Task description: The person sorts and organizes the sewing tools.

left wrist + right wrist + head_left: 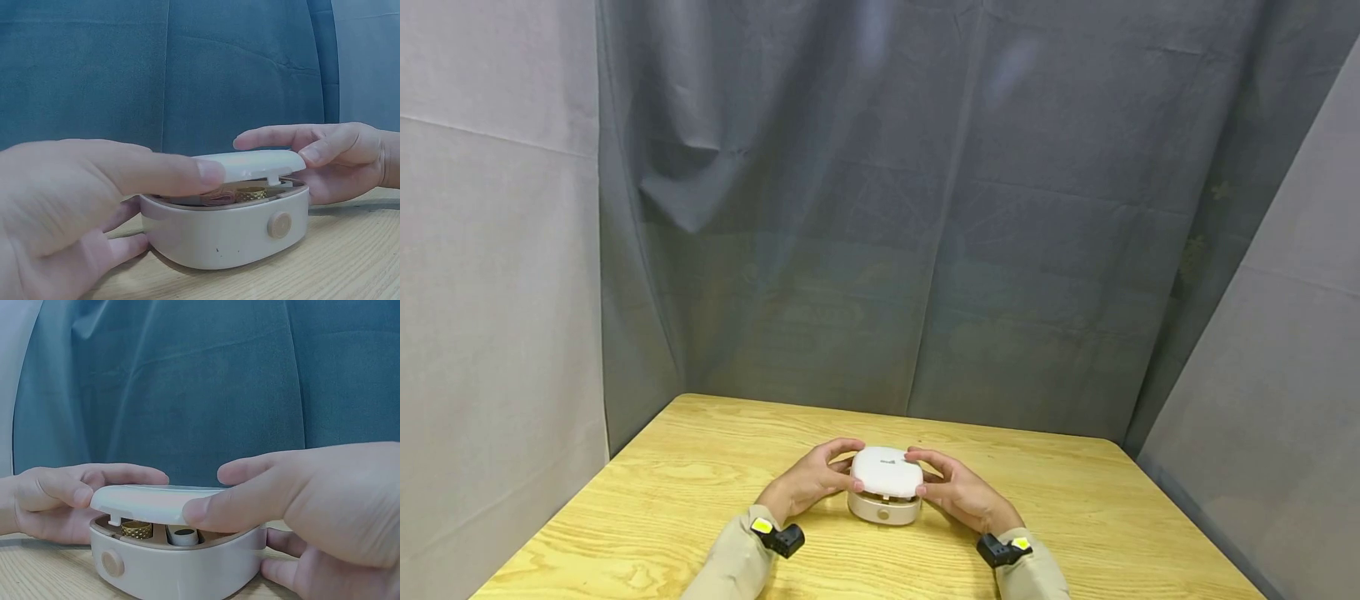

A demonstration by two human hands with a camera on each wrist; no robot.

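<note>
The lid covers most of the box interior; only a gold ring and a white tube show partly. Both forearms leave the head view's bottom edge.

- the right hand fills the near right, thumb on the white lid.
- the lid sits slightly raised over the round case on the wooden table.
- the left hand grips the far left side.
- a gold ring-like piece shows inside.
</note>
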